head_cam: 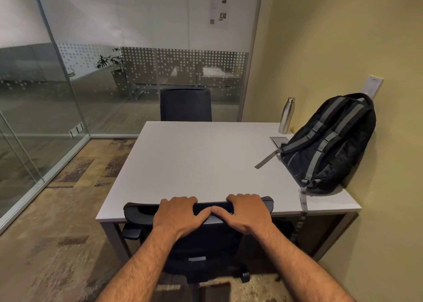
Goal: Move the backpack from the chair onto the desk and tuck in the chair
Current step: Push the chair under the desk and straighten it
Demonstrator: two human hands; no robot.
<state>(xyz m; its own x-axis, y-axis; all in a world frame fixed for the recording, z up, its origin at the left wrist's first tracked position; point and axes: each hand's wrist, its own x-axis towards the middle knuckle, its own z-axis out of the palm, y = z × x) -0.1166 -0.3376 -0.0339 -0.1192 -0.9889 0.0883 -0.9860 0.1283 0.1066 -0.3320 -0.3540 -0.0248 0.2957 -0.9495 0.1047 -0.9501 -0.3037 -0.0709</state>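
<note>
Backpack (329, 141): soft, slumping; on desk (194, 162), leaning against wall. Chair (199, 240): rigid frame on castors, probably rolls easily; backrest top at desk edge; left hand (179, 214) and right hand (246, 212) fingers curled closed over top rail, best hold.

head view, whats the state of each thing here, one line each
backpack: on the desk, leaning against the wall, one strap hanging over the near edge
near chair: pushed up to the desk, backrest top gripped by both hands
left hand: fingers curled over the backrest
right hand: fingers curled over the backrest
bottle: upright, capped
far chair: behind the desk
desk: holds backpack and bottle
</note>
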